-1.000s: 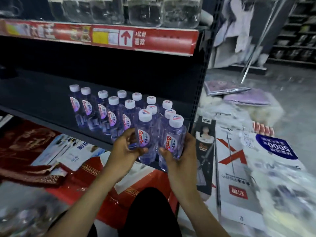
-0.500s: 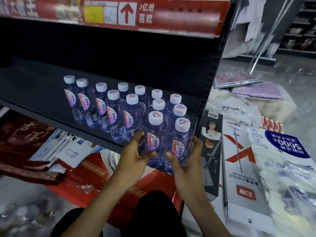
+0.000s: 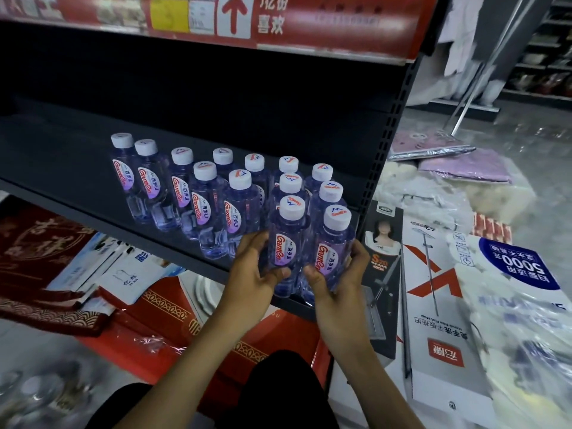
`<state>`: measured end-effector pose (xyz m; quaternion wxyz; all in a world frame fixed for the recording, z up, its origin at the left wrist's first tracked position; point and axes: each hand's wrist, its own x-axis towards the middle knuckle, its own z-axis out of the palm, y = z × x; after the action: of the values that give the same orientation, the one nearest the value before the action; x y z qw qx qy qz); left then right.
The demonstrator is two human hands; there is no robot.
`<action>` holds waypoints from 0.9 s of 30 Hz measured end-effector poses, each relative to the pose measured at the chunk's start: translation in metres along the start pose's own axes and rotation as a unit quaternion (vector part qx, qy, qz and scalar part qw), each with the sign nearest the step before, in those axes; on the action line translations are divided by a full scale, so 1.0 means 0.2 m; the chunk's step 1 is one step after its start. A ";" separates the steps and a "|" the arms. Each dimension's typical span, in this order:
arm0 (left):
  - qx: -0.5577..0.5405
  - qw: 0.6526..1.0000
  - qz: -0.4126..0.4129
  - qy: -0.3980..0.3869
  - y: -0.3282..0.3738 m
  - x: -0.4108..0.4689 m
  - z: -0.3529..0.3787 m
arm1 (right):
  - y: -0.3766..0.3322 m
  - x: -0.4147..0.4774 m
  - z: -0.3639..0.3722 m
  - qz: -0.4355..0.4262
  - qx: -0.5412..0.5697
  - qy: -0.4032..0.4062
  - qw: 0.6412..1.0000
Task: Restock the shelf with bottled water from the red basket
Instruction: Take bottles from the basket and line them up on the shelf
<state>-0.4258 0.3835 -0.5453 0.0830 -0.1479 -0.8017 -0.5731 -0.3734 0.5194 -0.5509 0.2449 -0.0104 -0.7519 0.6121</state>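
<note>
At the shelf's (image 3: 77, 168) front right corner, the left hand (image 3: 252, 275) wraps around one water bottle (image 3: 286, 243) and the right hand (image 3: 339, 274) around the bottle beside it (image 3: 332, 252), both upright at the front edge. Other bottles (image 3: 198, 187) stand in rows behind them.

Bare forearms — dark trousers (image 3: 278, 388).

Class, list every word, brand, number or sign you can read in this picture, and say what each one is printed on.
"GanTen": label of the water bottle in the left hand, and on the other bottles.
"5000", upside down: blue badge on the white bag.
"$20": black mop box.
White panel with a red up arrow: red shelf strip.
Chinese characters on the strip, and the white mop box: not transcribed.
</note>
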 end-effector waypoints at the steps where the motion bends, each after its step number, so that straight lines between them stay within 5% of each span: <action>1: -0.007 1.000 0.000 0.000 0.00 0.01 0.00 | 0.00 0.01 0.01 0.000 0.001 0.001 1.000; 27: -0.036 0.998 -0.040 0.018 -0.05 0.04 0.06 | -0.03 0.06 0.03 0.066 0.014 0.022 0.998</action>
<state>-0.4352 0.3935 -0.5553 0.0693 -0.1086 -0.7841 -0.6071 -0.3852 0.5167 -0.5426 0.2210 -0.0701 -0.7355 0.6367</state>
